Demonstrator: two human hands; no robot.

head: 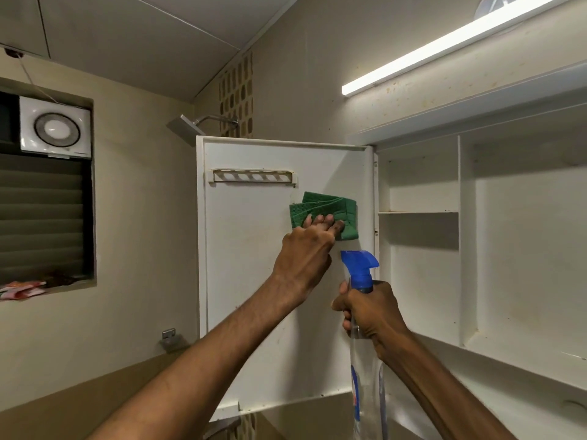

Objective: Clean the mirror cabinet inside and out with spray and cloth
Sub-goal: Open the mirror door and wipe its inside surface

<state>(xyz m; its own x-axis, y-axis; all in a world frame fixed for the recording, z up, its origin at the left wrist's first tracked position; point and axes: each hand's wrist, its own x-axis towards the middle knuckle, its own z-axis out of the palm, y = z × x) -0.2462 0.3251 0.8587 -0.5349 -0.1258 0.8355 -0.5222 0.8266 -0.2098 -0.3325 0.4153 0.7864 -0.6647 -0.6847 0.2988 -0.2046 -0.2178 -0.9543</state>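
The left hand (306, 249) presses the green cloth (324, 214) flat-fingered against the open cabinet door's (254, 265) inner face, at 12 o'clock from the spray bottle (362, 281), which the right hand (370, 312) grips by the neck; hard pressure could swing the door on its hinges; beige bathroom walls, the cabinet shelves (419, 212) at 3 o'clock, a lit tube light (444, 46) at 1 o'clock.

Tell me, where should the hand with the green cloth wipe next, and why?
Probably sideways to the left across the open white cabinet door. The left hand presses the folded green cloth near the door's hinge edge, just below the slotted holder rail, so most of the panel looks unwiped. The right hand grips the clear spray bottle with blue nozzle.
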